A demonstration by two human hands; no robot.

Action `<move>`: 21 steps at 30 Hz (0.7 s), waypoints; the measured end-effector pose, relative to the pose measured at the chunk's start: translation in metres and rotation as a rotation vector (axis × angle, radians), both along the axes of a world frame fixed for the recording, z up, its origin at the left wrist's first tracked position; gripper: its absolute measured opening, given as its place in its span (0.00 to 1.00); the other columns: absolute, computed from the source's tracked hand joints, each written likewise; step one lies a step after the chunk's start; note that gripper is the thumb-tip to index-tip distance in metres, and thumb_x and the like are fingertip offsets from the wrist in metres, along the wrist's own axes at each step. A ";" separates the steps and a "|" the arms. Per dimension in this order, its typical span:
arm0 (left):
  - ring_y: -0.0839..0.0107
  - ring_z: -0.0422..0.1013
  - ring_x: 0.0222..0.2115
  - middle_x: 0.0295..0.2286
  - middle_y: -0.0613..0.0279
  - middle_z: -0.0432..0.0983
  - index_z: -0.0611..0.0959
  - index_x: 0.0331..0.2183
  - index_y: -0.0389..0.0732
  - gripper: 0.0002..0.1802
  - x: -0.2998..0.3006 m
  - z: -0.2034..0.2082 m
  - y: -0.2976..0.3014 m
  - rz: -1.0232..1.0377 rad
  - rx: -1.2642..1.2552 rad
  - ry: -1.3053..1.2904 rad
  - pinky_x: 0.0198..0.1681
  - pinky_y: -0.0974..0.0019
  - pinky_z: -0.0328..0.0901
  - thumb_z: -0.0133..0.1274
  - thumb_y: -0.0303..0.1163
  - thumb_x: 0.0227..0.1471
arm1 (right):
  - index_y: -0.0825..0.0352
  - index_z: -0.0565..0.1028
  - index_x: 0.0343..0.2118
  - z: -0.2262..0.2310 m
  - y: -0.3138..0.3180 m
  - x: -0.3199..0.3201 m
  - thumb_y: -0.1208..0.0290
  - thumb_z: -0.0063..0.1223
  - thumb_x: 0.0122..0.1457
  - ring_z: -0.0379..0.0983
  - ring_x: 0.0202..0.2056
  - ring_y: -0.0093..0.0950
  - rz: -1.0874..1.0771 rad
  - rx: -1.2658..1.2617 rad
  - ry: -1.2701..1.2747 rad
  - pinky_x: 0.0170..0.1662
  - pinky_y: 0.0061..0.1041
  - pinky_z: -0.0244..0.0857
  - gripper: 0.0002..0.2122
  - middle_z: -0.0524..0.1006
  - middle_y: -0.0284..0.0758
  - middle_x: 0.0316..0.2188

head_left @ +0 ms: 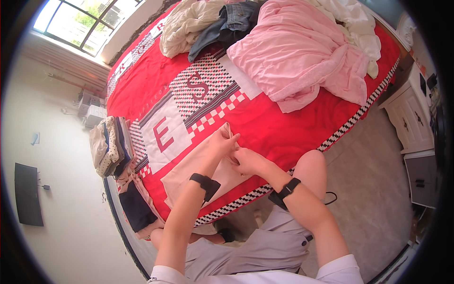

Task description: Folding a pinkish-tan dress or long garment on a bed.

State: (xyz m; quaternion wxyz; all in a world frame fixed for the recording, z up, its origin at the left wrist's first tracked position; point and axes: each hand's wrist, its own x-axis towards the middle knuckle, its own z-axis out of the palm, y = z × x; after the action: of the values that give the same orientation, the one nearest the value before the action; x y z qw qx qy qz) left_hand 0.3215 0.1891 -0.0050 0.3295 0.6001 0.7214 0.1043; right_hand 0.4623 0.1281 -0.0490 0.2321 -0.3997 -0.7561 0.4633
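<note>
A pale pink garment [187, 171] lies spread on the near part of the red bedspread; its exact kind cannot be made out. My left hand [222, 143] is closed on its far right edge, with a bunched bit of the cloth sticking up beyond the fingers. Right beside it, my right hand [249, 161] pinches the same edge. The two hands nearly touch, and the fingers partly hide the gripped cloth. Each wrist wears a black strap.
A pink quilt [295, 54] is heaped on the far right of the bedspread [279, 128], beside blue jeans [227, 26] and cream bedding [187, 28]. Folded clothes [111, 144] are stacked at the left edge, near a dark folded cloth [136, 206]. White cabinets [409, 116] stand right.
</note>
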 end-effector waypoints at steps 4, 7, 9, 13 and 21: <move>0.62 0.76 0.28 0.27 0.50 0.79 0.79 0.31 0.33 0.22 -0.004 -0.009 0.003 0.101 0.030 0.036 0.33 0.60 0.69 0.60 0.45 0.49 | 0.73 0.75 0.29 0.013 -0.002 0.002 0.67 0.57 0.50 0.76 0.35 0.43 0.057 -0.036 0.011 0.40 0.36 0.70 0.12 0.76 0.47 0.32; 0.61 0.76 0.28 0.25 0.52 0.78 0.75 0.34 0.34 0.17 -0.001 -0.024 -0.003 0.202 0.255 -0.061 0.34 0.60 0.68 0.57 0.40 0.53 | 0.74 0.77 0.32 0.018 -0.001 0.003 0.64 0.58 0.51 0.76 0.36 0.42 0.094 -0.117 -0.005 0.41 0.34 0.70 0.15 0.78 0.47 0.32; 0.65 0.75 0.27 0.26 0.54 0.78 0.74 0.35 0.33 0.17 -0.002 -0.031 -0.003 0.211 0.272 -0.085 0.32 0.62 0.68 0.55 0.39 0.56 | 0.74 0.77 0.33 0.017 0.001 0.004 0.63 0.58 0.51 0.77 0.36 0.41 0.113 -0.147 -0.016 0.41 0.34 0.70 0.15 0.78 0.47 0.32; 0.68 0.73 0.26 0.29 0.56 0.76 0.70 0.38 0.32 0.17 -0.001 -0.043 -0.003 0.224 0.474 -0.247 0.30 0.64 0.67 0.51 0.37 0.60 | 0.71 0.77 0.28 0.012 0.000 0.002 0.60 0.59 0.50 0.76 0.36 0.44 0.119 -0.186 0.063 0.41 0.37 0.69 0.15 0.78 0.49 0.30; 0.72 0.73 0.29 0.32 0.57 0.76 0.70 0.41 0.34 0.13 -0.017 -0.029 -0.013 0.272 0.355 -0.498 0.33 0.71 0.68 0.50 0.32 0.60 | 0.71 0.77 0.32 0.020 0.006 0.010 0.52 0.58 0.51 0.77 0.37 0.44 -0.156 -0.159 -0.102 0.40 0.40 0.71 0.22 0.79 0.49 0.31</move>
State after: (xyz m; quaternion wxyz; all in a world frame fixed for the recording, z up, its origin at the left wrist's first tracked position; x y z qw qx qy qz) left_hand 0.3042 0.1756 -0.0344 0.3693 0.5025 0.6627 0.4147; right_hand 0.4728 0.1340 -0.0292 0.1964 -0.4974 -0.6944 0.4815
